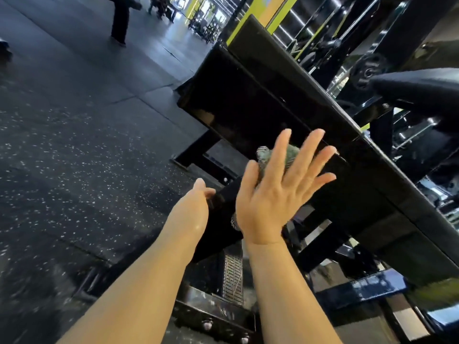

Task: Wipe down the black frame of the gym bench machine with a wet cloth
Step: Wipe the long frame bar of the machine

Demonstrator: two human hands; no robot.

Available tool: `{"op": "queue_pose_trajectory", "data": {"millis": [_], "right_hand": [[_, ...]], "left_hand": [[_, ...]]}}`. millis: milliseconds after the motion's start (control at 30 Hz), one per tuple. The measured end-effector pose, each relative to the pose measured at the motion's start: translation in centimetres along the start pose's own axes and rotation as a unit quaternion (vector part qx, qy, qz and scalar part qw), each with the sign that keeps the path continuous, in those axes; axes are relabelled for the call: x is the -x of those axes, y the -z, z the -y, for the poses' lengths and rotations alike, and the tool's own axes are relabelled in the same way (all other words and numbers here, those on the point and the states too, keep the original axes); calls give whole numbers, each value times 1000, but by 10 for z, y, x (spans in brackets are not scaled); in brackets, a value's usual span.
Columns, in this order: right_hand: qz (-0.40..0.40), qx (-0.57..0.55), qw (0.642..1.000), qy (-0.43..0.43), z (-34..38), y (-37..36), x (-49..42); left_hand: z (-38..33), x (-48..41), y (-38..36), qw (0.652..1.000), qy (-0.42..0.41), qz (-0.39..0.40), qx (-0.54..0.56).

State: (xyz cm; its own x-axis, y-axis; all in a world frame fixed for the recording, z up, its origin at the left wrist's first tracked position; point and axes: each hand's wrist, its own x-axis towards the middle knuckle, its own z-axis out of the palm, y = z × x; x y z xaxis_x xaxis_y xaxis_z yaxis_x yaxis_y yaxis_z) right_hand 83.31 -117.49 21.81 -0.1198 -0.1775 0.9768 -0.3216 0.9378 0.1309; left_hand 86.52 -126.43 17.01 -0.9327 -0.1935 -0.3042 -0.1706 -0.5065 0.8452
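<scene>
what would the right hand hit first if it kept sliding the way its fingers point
Probably nothing solid at once: the right hand, pressing a crumpled grey-green cloth flat on the glossy black metal frame beam, points up along that beam. Its long dark upper edge looks first in line, though depth is unclear.

R hand [275, 192] flat on cloth [285, 155] against frame [248, 100]; L hand [198, 199] just left.

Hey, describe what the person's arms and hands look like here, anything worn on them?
Both forearms are bare as far as the frame shows: no sleeves, gloves, watch or bracelets. The left hand and right hand show no rings. Fingernails on the right hand are short and unpainted.
</scene>
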Motion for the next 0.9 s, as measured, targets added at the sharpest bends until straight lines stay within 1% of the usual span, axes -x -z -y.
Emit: {"op": "queue_pose_trajectory", "data": {"millis": [67, 133, 167, 200, 267, 333, 400, 467, 500, 533, 567, 633, 700, 767, 800, 867, 900], "right_hand": [[54, 33, 991, 121, 22, -7, 19], [80, 18, 979, 189, 28, -12, 31], [73, 12, 975, 212, 20, -14, 32], [66, 7, 975, 212, 9, -12, 31], [54, 10, 981, 186, -17, -6, 31], [32, 6, 992, 121, -39, 2, 35], [31, -16, 999, 42, -53, 10, 38], [40, -44, 998, -28, -44, 12, 37], [51, -52, 996, -46, -30, 9, 34], [65, -46, 996, -36, -13, 6, 30], [80, -25, 996, 8, 5, 2, 28], [111, 20, 986, 126, 28, -5, 30], [120, 50, 971, 200, 25, -11, 34], [98, 61, 969, 218, 7, -12, 36], [80, 58, 971, 216, -4, -9, 37], [53, 46, 980, 186, -27, -3, 42], [46, 30, 986, 156, -38, 1, 45]], "left_hand": [[1, -1, 8, 998, 27, -14, 60], [5, -2, 20, 1000, 10, -14, 22], [6, 2, 24, 1000, 13, -4, 15], [10, -1, 26, 1000, 26, 13, 5], [13, 3, 22, 1000, 15, 21, -18], [10, 10, 14, 999, 21, 2, -44], [12, 15, 10, 999, 12, 0, -53], [11, 17, 10, 998, 10, -1, -64], [11, 15, 11, 999, 10, -4, -53], [12, 12, 13, 999, 14, -3, -33], [13, 9, 13, 1000, 11, -9, -20], [15, 4, 13, 999, 10, -16, -29], [17, 4, 11, 999, 32, -33, 1], [16, 8, 9, 998, 46, -34, 26], [14, 9, 9, 999, 42, -32, 12], [14, 12, 8, 999, 19, -28, -4], [13, 14, 7, 1000, 20, -22, -9]]}}
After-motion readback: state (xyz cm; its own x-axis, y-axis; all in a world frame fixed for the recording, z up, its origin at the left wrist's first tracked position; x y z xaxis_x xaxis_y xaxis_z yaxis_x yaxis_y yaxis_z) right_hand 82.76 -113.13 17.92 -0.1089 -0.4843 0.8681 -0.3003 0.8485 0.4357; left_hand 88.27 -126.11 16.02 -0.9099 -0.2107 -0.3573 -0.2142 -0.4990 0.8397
